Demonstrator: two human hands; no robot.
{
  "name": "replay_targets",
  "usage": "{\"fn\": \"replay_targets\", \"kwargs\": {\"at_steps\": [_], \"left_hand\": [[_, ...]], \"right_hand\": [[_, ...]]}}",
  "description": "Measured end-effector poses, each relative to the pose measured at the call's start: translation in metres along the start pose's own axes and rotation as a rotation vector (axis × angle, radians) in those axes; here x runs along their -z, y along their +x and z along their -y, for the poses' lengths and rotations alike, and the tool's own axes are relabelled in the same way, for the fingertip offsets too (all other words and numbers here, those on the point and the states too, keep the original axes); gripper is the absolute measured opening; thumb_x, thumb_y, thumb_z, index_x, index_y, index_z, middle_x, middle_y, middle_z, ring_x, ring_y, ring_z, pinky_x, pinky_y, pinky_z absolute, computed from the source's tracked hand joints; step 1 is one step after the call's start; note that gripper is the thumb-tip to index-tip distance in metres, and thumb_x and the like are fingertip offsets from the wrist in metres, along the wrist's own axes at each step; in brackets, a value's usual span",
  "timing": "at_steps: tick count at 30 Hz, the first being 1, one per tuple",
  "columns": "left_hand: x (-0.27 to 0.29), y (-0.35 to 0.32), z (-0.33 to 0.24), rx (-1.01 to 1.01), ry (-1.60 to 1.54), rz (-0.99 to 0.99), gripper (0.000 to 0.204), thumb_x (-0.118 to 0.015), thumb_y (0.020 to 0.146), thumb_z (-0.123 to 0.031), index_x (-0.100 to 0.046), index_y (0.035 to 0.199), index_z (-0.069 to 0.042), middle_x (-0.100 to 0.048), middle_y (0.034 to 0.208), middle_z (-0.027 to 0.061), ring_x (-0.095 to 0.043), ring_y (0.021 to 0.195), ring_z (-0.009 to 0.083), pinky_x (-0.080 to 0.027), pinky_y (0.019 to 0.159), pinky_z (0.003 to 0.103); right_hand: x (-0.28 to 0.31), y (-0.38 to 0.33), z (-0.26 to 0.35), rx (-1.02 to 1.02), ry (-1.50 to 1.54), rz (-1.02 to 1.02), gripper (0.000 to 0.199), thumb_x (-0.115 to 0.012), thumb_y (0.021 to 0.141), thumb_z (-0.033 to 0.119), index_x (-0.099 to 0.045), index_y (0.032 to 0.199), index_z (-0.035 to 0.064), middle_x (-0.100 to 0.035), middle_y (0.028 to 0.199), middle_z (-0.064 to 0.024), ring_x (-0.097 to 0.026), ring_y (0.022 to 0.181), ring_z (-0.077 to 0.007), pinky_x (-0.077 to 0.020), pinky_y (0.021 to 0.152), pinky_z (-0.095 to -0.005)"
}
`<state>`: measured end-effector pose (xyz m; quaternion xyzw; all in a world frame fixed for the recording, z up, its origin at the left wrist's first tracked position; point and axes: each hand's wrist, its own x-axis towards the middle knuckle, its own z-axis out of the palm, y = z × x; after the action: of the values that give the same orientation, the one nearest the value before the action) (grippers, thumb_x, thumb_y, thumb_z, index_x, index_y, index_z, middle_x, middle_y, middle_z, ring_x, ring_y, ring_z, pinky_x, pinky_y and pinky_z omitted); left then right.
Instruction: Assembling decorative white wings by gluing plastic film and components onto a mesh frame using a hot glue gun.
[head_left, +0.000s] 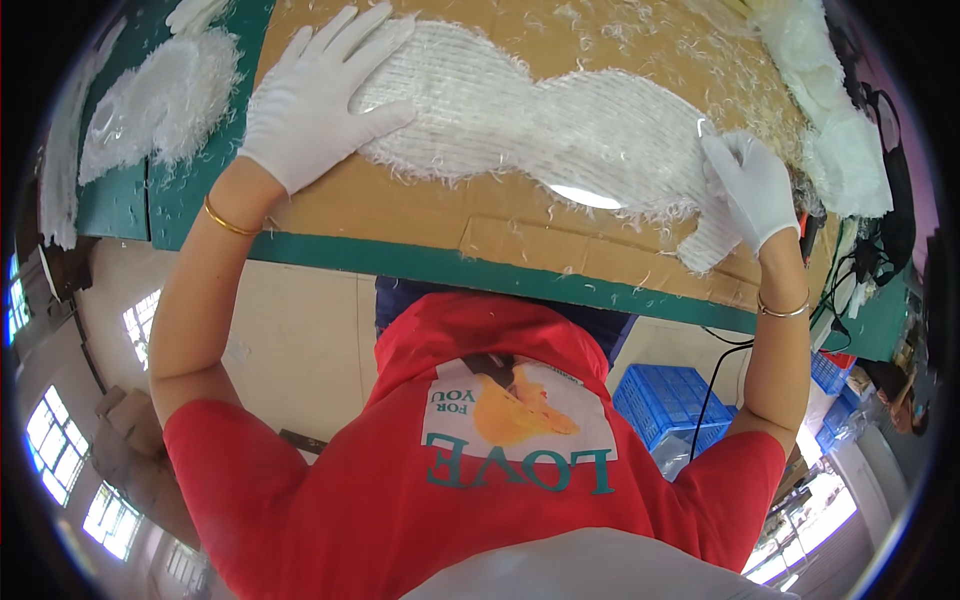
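A white, fringed fabric piece [490, 110] with ribbed lines and two rounded lobes lies across a brown cardboard sheet [380, 215]. My left hand [325, 95], in a white glove, rests flat on its left end with fingers spread. At the right end is my right hand [755, 185], also gloved, its fingers curled together against the fabric's edge. A small bright glint shows by its fingertips; what it pinches is too small to make out. A narrow ribbed white strip [710, 243] sticks out below that hand, touching the cardboard.
Fluffy white pieces [165, 100] lie on the green table [400, 255] at left, with more white material [845, 160] at right. Loose fibres litter the cardboard. Black cables [850, 270] hang at the right edge. A blue crate [670, 400] stands below.
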<state>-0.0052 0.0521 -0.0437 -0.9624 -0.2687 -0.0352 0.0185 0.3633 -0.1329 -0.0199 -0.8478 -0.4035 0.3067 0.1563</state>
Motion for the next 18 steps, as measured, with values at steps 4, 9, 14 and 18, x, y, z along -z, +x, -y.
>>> {"fn": "replay_targets", "kwargs": {"at_steps": [4,9,14,18], "left_hand": [[0.015,0.002,-0.006,0.073,-0.126,0.06,0.055,-0.063,0.094,-0.036,-0.057,0.141,-0.008,-0.052,0.147,0.0188,-0.049,0.134,0.0368,-0.036,0.114,0.049],[-0.008,0.003,0.004,-0.057,-0.004,-0.003,0.068,-0.067,0.088,-0.038,-0.048,0.151,-0.019,-0.039,0.16,0.0119,-0.036,0.145,0.0365,-0.027,0.121,0.047],[0.0,-0.001,0.0,-0.075,0.182,0.008,0.06,-0.062,0.093,-0.042,-0.053,0.147,-0.019,-0.041,0.159,0.0119,-0.039,0.143,0.0364,-0.03,0.117,0.046],[0.015,0.025,-0.017,-0.241,0.149,-0.1,0.049,-0.057,0.096,-0.029,-0.057,0.142,-0.013,-0.045,0.155,0.0129,-0.04,0.143,0.0371,-0.029,0.118,0.05]], "right_hand": [[0.0,0.001,-0.002,0.02,0.004,-0.013,0.037,-0.065,0.099,0.034,-0.062,0.08,0.0026,-0.058,0.067,0.001,-0.05,0.057,-0.0063,-0.0405,0.055,-0.0236],[-0.011,0.001,-0.017,0.258,-0.442,-0.314,0.037,-0.063,0.098,0.036,-0.069,0.099,-0.0001,-0.07,0.081,-0.0064,-0.063,0.069,-0.0102,-0.0493,0.064,-0.0253],[0.001,-0.01,-0.021,0.161,-0.242,-0.224,0.05,-0.064,0.096,0.035,-0.061,0.131,-0.0008,-0.073,0.091,-0.0089,-0.067,0.078,-0.0123,-0.0534,0.073,-0.0274],[0.018,-0.013,-0.038,0.174,-0.015,-0.002,0.064,-0.065,0.095,0.031,-0.048,0.148,0.0015,-0.072,0.091,-0.0081,-0.066,0.076,-0.0116,-0.0536,0.071,-0.0264]]}}
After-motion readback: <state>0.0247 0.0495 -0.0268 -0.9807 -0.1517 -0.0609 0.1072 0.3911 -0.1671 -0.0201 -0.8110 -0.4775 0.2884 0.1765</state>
